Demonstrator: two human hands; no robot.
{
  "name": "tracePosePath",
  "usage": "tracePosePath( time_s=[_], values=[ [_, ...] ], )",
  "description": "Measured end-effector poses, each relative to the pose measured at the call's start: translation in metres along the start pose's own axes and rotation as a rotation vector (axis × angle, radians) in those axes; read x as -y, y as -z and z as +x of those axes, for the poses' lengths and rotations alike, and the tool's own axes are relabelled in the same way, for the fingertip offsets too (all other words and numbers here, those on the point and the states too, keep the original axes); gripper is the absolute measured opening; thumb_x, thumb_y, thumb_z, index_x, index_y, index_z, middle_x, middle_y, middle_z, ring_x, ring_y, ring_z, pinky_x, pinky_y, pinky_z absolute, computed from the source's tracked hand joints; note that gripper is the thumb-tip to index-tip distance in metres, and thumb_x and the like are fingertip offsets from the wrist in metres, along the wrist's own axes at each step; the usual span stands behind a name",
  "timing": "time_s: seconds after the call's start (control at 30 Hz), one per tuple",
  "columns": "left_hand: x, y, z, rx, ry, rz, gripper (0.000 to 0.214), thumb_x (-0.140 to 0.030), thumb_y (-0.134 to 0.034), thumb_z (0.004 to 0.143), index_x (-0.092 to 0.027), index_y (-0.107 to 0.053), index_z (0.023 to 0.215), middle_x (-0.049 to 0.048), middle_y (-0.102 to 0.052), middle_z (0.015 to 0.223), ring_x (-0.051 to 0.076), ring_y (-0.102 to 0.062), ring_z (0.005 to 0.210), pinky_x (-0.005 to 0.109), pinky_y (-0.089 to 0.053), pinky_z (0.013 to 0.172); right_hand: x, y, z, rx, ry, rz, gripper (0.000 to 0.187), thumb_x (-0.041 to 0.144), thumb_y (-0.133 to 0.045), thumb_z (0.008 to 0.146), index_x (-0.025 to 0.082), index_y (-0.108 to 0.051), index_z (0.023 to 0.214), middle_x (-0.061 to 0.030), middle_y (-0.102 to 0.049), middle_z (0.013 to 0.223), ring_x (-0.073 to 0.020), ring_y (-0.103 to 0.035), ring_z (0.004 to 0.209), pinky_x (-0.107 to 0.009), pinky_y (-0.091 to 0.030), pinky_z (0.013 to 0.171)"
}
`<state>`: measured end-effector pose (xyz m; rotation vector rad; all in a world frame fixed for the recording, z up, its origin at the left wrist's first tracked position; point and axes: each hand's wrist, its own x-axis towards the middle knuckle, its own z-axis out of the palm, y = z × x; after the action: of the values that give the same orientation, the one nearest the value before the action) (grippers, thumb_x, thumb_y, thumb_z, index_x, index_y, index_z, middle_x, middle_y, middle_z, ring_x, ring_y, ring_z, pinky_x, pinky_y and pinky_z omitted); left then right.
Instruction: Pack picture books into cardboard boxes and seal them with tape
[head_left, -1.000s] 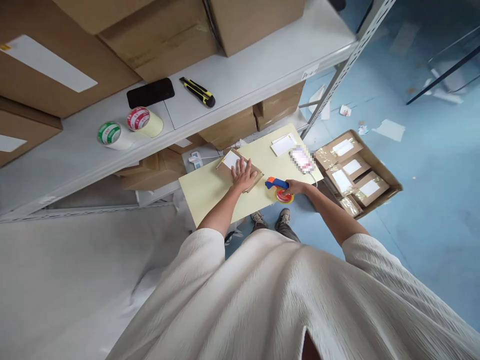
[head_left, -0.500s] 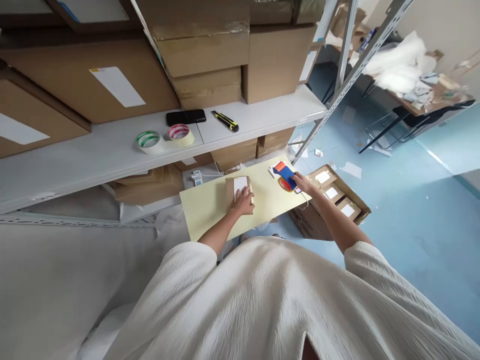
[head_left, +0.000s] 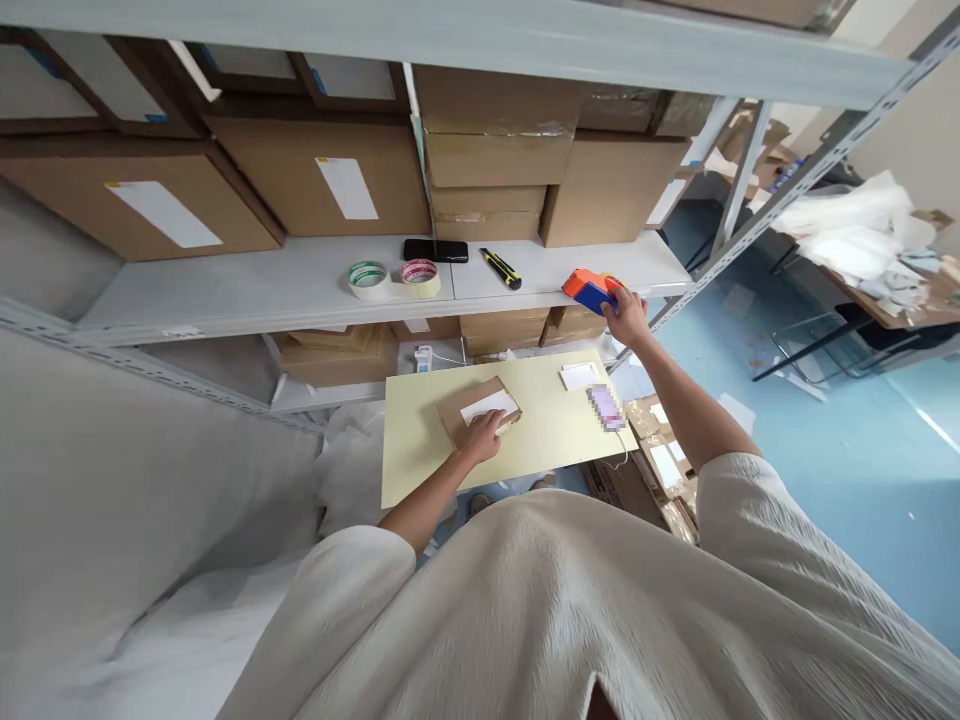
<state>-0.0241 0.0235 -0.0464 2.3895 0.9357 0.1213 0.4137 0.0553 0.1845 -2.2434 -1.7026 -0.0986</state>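
Note:
A small brown cardboard box [head_left: 459,405] with a white label lies slanted on the pale yellow board [head_left: 409,455]. My left hand [head_left: 482,437] rests on the box's near side, fingers stretched over the label and not wrapped round it. Up at the shelf's front edge, my right hand [head_left: 627,316] grips an orange and blue tape dispenser [head_left: 589,290], which is at the right part of the shelf. Whether the dispenser touches the shelf, I cannot tell. On the board's right side are a white card stack [head_left: 580,376] and a phone [head_left: 606,408] with a cable.
The grey shelf [head_left: 300,290] bears two tape rolls [head_left: 369,280], a black phone [head_left: 435,251], a yellow-black utility knife [head_left: 501,269] and large cartons [head_left: 330,190]. Below right of the board stands an open carton [head_left: 626,490] with labelled boxes. A metal upright [head_left: 742,190] rises at right.
My right hand has lifted the tape dispenser from the board up to the shelf edge. The small box has turned on the board under my left hand. The camera view has shifted too.

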Motion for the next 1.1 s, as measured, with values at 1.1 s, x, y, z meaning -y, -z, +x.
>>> tracePosePath(
  time_s=[1.1],
  values=[
    [0.008, 0.031, -0.029, -0.549, 0.725, -0.258, 0.074, -0.004, -0.061, 0.084, -0.022, -0.063, 0.156, 0.0164, -0.062, 0.161, 0.032, -0.056, 0.158, 0.050, -0.043, 0.137, 0.097, -0.151, -0.066, 0.644, 0.156, 0.749, 0.040, 0.035, -0.068, 0.097, 0.024, -0.076, 0.135, -0.0164, -0.074, 0.144, -0.0338, -0.072, 0.122, -0.052, -0.056, 0.113]
  ],
)
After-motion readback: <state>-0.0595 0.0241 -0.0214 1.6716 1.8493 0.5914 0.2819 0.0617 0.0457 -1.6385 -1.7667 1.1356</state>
